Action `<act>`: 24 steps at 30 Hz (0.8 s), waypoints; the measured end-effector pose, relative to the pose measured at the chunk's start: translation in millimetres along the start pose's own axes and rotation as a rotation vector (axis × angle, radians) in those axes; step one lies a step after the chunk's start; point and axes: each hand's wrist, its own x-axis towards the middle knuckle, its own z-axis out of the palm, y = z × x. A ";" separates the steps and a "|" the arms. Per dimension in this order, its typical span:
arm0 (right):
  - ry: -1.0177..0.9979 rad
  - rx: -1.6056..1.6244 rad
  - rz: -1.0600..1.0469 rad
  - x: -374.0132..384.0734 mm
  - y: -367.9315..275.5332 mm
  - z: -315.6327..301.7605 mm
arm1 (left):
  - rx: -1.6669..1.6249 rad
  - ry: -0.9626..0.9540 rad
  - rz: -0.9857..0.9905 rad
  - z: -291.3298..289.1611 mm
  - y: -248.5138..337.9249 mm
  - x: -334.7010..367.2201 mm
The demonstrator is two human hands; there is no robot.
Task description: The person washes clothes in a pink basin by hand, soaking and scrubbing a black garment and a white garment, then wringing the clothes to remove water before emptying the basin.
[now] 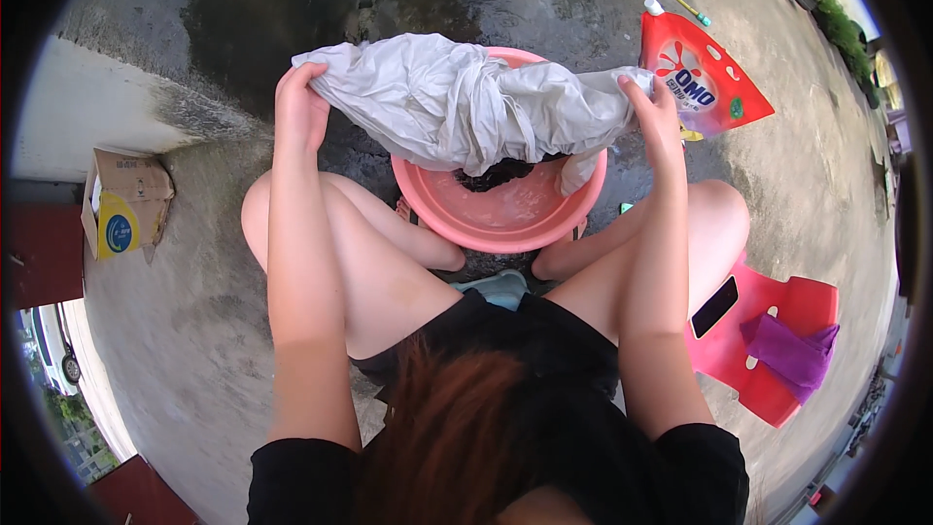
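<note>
Head view: the left hand (305, 109) and right hand (658, 124) pinch a gray cloth (457, 102) stretched sideways, maybe touching the tub (457, 231).

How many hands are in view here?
2: the left hand at the left end of the grey cloth, the right hand at its right end.

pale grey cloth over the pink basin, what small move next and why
Perhaps lower the pale grey cloth into the pink basin: the left hand and right hand grip its ends, and its bunched middle hangs right above the basin.
</note>
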 end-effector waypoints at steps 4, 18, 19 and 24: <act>-0.384 -0.233 -0.232 -33.8 -30.4 47.2 | 0.151 -0.394 -0.114 75.0 -29.1 -39.1; -0.087 0.465 0.082 -13.6 -19.0 82.7 | 0.604 -0.555 -0.075 72.3 -21.0 -40.8; -0.047 0.596 0.109 -10.9 -34.4 76.7 | 0.574 -0.495 -0.002 71.1 -16.8 -41.9; -0.157 0.734 -0.016 13.2 -94.7 50.4 | 0.699 -0.423 0.042 66.3 -14.6 -46.0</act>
